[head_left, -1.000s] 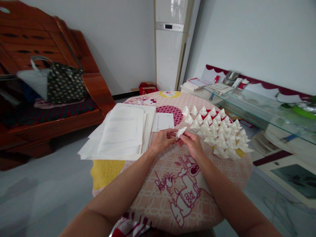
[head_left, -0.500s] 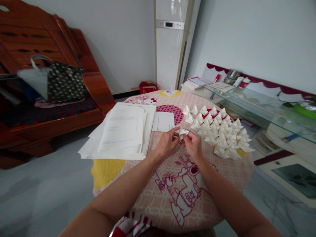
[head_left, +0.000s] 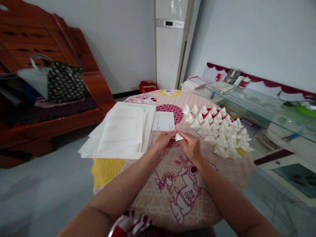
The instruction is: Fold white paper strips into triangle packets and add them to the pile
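Between both hands, over the middle of the table, is a small piece of folded white paper (head_left: 178, 137). My left hand (head_left: 165, 141) pinches it from the left, and my right hand (head_left: 190, 144) pinches its right side with thumb and fingers. Much of the paper is covered by the fingers. To the right stand many pointed folded paper pieces (head_left: 222, 140) in close rows. A small printed sheet (head_left: 163, 121) lies just beyond my left hand. Left of it rests a stack of large printed papers (head_left: 123, 128).
A patterned cloth (head_left: 158, 184) covers the round table. On the right is a glass-topped cabinet (head_left: 266, 105) with papers and cups. A wooden bench (head_left: 93, 89) at left holds a dotted bag (head_left: 65, 82). A tall white air conditioner (head_left: 169, 52) stands in the corner.
The folded paper has been turned and lowered slightly, and less of it shows now. Both hands have drawn closer together around it, with fingertips nearly meeting at its top.
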Demonstrator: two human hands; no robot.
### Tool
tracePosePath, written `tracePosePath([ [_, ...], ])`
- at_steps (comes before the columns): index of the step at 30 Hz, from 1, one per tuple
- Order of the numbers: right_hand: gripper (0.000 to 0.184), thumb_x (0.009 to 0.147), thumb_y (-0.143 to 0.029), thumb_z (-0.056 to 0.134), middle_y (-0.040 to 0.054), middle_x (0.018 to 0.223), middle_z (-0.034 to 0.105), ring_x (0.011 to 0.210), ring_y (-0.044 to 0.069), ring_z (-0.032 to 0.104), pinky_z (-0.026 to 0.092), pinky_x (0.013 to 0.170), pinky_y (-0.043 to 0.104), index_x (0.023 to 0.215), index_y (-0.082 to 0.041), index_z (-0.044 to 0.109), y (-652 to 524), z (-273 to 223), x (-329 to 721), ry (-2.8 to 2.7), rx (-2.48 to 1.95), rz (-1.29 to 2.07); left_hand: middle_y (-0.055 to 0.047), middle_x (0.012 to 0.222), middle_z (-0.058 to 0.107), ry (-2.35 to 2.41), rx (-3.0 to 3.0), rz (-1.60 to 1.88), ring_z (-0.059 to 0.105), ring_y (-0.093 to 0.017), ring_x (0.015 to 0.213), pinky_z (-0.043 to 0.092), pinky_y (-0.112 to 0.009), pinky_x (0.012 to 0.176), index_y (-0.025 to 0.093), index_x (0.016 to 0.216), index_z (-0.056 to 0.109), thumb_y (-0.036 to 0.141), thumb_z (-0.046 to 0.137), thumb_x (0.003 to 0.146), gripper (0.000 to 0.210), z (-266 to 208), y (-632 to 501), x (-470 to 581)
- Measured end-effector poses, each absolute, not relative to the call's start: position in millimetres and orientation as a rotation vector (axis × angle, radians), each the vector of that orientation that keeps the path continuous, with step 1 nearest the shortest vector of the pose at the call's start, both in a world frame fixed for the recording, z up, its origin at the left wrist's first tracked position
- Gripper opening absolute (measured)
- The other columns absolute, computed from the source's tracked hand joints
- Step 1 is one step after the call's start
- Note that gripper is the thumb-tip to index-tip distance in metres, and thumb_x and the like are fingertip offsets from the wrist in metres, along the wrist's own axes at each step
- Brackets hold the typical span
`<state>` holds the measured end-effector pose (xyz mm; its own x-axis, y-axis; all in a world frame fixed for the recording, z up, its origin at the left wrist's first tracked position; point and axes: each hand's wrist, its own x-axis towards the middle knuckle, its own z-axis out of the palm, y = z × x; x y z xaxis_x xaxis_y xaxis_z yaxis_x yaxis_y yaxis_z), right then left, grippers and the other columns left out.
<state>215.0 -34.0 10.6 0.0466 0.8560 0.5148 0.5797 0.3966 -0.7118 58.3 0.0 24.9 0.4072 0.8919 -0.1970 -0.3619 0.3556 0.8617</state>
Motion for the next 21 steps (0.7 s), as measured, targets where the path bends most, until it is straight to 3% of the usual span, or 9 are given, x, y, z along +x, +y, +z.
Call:
tracePosePath([
  [4,0.034,0.081,-0.023,0.055,0.0082,0.096,0.080,0.085,0.026,0.071,0.057,0.081,0.038,0.103,-0.026,0.081,-34.9,10.2,212.5,-1.592,-1.269,0.344,-0.008,0.076,0.073,0.761,0.826,0.898,0.067,-0.016,0.072,0.062,-0.029,0.065,0.010,0.078,0.073,0.051,0.091,0.068,0.046,28.8,-0.1,57.3],
  [9,0.021,0.083,-0.027,0.057,0.0064,0.079,0.075,0.070,0.024,0.067,0.053,0.070,0.036,0.092,-0.025,0.077,-35.5,9.4,212.1,-1.485,-1.330,0.431,-0.010,0.081,0.076,0.789,0.845,0.872,0.070,-0.017,0.073,0.062,-0.029,0.067,0.009,0.081,0.076,0.046,0.089,0.072,0.040,32.3,0.8,54.3],
  [17,0.017,0.081,-0.024,0.056,0.0038,0.070,0.071,0.061,0.020,0.063,0.048,0.060,0.031,0.084,-0.022,0.072,-36.5,7.6,211.5,-1.469,-1.312,0.467,-0.004,0.065,0.070,0.908,1.073,0.836,0.062,-0.012,0.060,0.056,-0.024,0.060,0.011,0.071,0.074,0.042,0.081,0.078,0.033,29.1,4.9,50.8],
  [21,0.015,0.078,-0.031,0.062,0.0018,0.068,0.071,0.056,0.018,0.062,0.048,0.053,0.028,0.084,-0.021,0.072,-35.5,10.2,210.8,-1.366,-1.287,0.667,-0.003,0.065,0.069,0.954,1.100,0.834,0.062,-0.013,0.059,0.054,-0.024,0.059,0.011,0.072,0.074,0.041,0.078,0.080,0.032,28.7,7.0,48.6],
])
